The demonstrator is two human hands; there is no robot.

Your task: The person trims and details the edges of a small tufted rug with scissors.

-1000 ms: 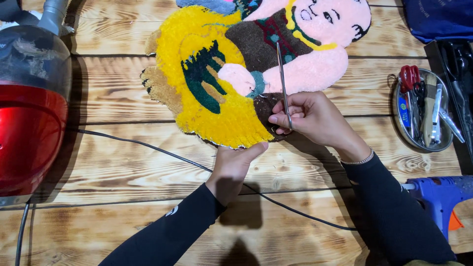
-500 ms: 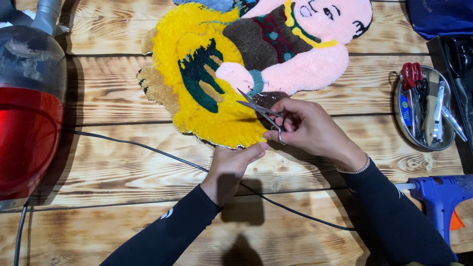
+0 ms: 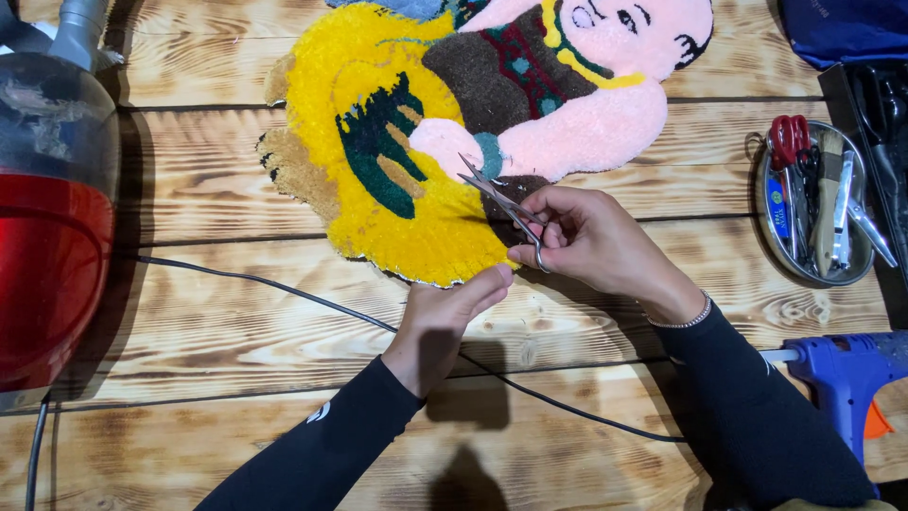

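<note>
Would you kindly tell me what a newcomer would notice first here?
A bright yellow and pink tufted figure rug lies on the plank table. The right hand holds small steel scissors over its lower edge, beside the left hand. A red canister vacuum stands far left.

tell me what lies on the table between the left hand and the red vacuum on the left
In the head view, only a thin black cord crosses the bare wooden table between the left hand and the red vacuum; nothing else lies there.
</note>
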